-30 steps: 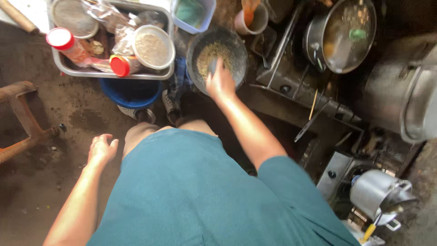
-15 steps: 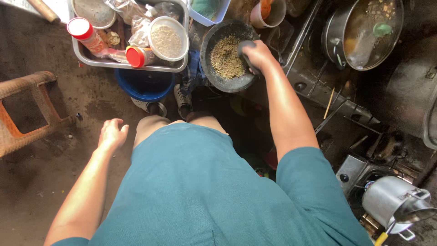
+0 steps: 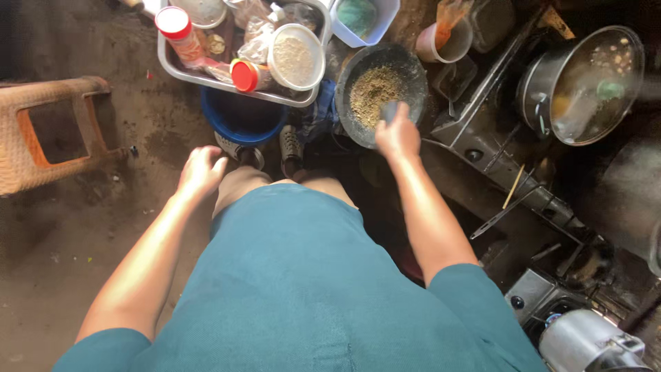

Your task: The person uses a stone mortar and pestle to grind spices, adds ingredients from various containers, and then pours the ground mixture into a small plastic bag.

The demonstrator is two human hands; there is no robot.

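So the right hand (image 3: 397, 134) is stretched out forward over the near rim of a dark round bowl (image 3: 381, 93) full of yellowish ground stuff, and its fingers are curled shut around something small and grey, probably the end of a pestle or scoop, can't really tell which since only the tip shows. That tip sits just past the knuckles, pointing into the bowl and touching the ground stuff at its near edge, so the bowl lies straight ahead of that hand and the long axis of the thing runs roughly along the forearm. The left hand (image 3: 200, 169) is well apart from all that, resting on the left knee with fingers loose and half open, holding nothing. Right hand is clearly the nearer one to the bowl. Left of the bowl there's a metal tray (image 3: 168, 63) with a red-capped bottle (image 3: 180, 32), a white tub of powder (image 3: 296, 57) and some plastic bags, sitting over a blue bucket (image 3: 241, 122). Right of it is a black stove (image 3: 506, 162) and a steel pot (image 3: 582, 86) with a cloudy lid. Everything's down on a dirt floor (image 3: 89, 227), with an orange plastic stool (image 3: 48, 134) off to the left. Pretty dim, cramped cooking corner.
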